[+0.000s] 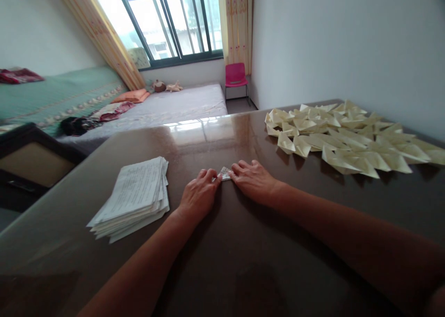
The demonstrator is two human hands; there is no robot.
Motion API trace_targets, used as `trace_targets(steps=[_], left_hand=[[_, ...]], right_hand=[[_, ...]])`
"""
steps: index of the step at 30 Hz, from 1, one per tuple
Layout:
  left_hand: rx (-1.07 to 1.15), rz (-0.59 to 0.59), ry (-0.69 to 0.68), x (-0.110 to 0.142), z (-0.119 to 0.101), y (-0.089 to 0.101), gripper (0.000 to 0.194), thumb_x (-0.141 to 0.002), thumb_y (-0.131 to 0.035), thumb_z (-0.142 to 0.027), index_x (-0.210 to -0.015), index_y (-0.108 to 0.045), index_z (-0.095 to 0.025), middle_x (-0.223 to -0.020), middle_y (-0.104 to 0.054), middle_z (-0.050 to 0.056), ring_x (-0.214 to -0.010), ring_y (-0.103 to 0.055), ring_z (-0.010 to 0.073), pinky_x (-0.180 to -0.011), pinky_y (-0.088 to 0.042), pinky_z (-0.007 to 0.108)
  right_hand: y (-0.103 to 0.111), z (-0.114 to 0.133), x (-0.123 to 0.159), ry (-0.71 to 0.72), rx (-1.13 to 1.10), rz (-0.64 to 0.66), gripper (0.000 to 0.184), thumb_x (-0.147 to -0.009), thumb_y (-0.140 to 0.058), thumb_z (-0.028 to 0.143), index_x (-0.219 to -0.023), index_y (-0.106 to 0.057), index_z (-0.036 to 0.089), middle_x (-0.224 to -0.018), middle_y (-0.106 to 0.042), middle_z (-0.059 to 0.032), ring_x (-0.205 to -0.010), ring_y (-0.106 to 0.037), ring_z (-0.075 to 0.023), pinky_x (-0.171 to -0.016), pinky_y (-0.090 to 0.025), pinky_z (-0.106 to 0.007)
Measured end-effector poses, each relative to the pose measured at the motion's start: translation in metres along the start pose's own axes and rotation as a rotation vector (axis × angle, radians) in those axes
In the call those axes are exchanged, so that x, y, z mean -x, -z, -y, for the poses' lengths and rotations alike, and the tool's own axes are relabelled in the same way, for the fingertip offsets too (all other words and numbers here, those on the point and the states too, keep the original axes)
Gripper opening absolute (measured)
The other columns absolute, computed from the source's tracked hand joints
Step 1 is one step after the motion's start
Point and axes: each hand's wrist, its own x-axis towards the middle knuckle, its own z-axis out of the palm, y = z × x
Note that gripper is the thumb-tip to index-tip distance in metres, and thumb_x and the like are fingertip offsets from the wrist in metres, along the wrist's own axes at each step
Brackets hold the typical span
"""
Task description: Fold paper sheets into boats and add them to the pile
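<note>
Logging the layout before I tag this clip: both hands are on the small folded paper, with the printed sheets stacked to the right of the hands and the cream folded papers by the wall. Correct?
One error: the stack of printed sheets is to the left of the hands, as the head view shows. The rest stands.

Looks like a home bedroom. Has a bed (187, 99), orange pillows (131, 96), soft toys (159, 85) and curtains (238, 25) beside a window (174, 20).
</note>
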Motion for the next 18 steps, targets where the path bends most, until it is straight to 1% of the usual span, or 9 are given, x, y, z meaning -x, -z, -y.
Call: trace_targets(steps=[2,7,10,12,15,17,18], left_hand=[[-0.034,0.03,0.011,0.002,-0.001,0.004,0.036,-0.095,-0.037,-0.022,-0.126,-0.054,-0.029,-0.111,-0.056,0.006,-0.104,-0.048,0.0217,-0.074,-0.048,0.029],[-0.085,0.084,0.046,0.006,-0.004,0.013,0.032,-0.095,-0.038,-0.019,-0.118,-0.059,-0.024,-0.106,-0.057,0.008,-0.1,-0.051,0.0225,-0.069,-0.047,0.03],[-0.076,0.085,0.048,0.005,-0.006,0.015,0.032,-0.095,-0.037,-0.02,-0.115,-0.061,-0.022,-0.104,-0.058,0.008,-0.098,-0.052,0.023,-0.068,-0.046,0.03],[-0.055,0.072,0.053,0.005,-0.006,0.014,0.032,-0.096,-0.035,-0.02,-0.113,-0.063,-0.022,-0.103,-0.058,0.009,-0.097,-0.052,0.023,-0.068,-0.046,0.031],[0.01,0.056,0.075,0.004,-0.005,0.011,0.032,-0.095,-0.036,-0.019,-0.109,-0.064,-0.023,-0.102,-0.058,0.009,-0.097,-0.052,0.0226,-0.07,-0.046,0.031],[0.068,0.053,0.088,0.004,-0.004,0.009,0.03,-0.094,-0.038,-0.019,-0.108,-0.064,-0.025,-0.102,-0.058,0.009,-0.098,-0.052,0.022,-0.072,-0.046,0.03],[0.089,0.052,0.094,0.004,-0.003,0.009,0.029,-0.094,-0.039,-0.019,-0.108,-0.064,-0.025,-0.102,-0.058,0.008,-0.099,-0.052,0.0217,-0.073,-0.045,0.03]], right_hand=[[0.005,0.003,0.003,-0.026,0.031,0.041,0.027,-0.093,-0.04,0.015,-0.107,-0.063,0.014,-0.112,-0.06,-0.0136,-0.104,-0.05,-0.0258,-0.077,-0.041,-0.039],[0.013,0.003,0.007,-0.074,0.046,0.152,0.026,-0.09,-0.043,0.013,-0.095,-0.067,0.016,-0.108,-0.061,-0.013,-0.104,-0.051,-0.0267,-0.076,-0.041,-0.04],[0.013,0.003,0.006,-0.091,0.023,0.152,0.025,-0.089,-0.043,0.012,-0.093,-0.068,0.016,-0.107,-0.062,-0.0144,-0.102,-0.051,-0.0265,-0.076,-0.04,-0.039],[0.009,0.004,0.004,-0.112,0.007,0.084,0.027,-0.091,-0.041,0.013,-0.097,-0.067,0.015,-0.109,-0.061,-0.0158,-0.102,-0.051,-0.0267,-0.077,-0.039,-0.039],[0.002,0.006,0.001,-0.088,-0.037,-0.035,0.032,-0.095,-0.037,0.018,-0.118,-0.059,0.019,-0.116,-0.058,-0.0148,-0.106,-0.048,-0.0272,-0.08,-0.038,-0.04],[-0.003,0.007,0.0,-0.038,-0.069,-0.056,0.035,-0.096,-0.037,0.022,-0.127,-0.052,0.023,-0.12,-0.056,-0.0128,-0.109,-0.046,-0.027,-0.081,-0.038,-0.039],[-0.004,0.007,0.0,-0.02,-0.078,-0.045,0.035,-0.096,-0.037,0.023,-0.128,-0.051,0.024,-0.12,-0.056,-0.0125,-0.11,-0.046,-0.0269,-0.081,-0.038,-0.039]])
